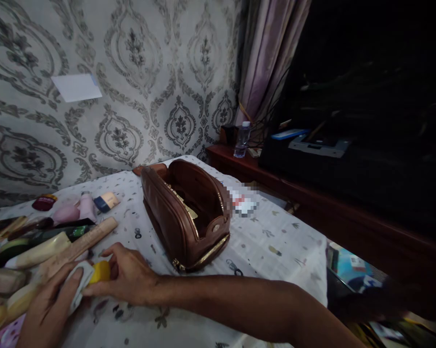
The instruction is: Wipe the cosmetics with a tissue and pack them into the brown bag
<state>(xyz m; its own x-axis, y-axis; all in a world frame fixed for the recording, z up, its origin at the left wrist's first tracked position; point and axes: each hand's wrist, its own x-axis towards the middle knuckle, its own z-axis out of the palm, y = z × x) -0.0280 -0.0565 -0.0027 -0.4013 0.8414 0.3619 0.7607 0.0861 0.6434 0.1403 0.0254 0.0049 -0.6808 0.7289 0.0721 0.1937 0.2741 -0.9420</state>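
My left hand [53, 304], low at the left, is closed on a white folded tissue [80, 286]. My right hand [133, 275] reaches in from the right and pinches a small yellow round object [100, 272], which looks like a cap or little jar. Tissue and yellow object meet between the two hands; the fingers partly cover both. Just beyond my right wrist stands a brown leather toiletry bag [167, 217], its zipped top gaping, with a pale item [189, 211] inside. Beside my left hand lies a long beige box [83, 241].
Cosmetics cover the left side, among them a cream tube [40, 250], a pink bottle [87, 207] and a dark red jar [44, 202]. They lie on a patterned white sheet [276, 275]. A water bottle [242, 140] stands on a reddish wooden ledge [225, 153] before a dark screen [377, 121].
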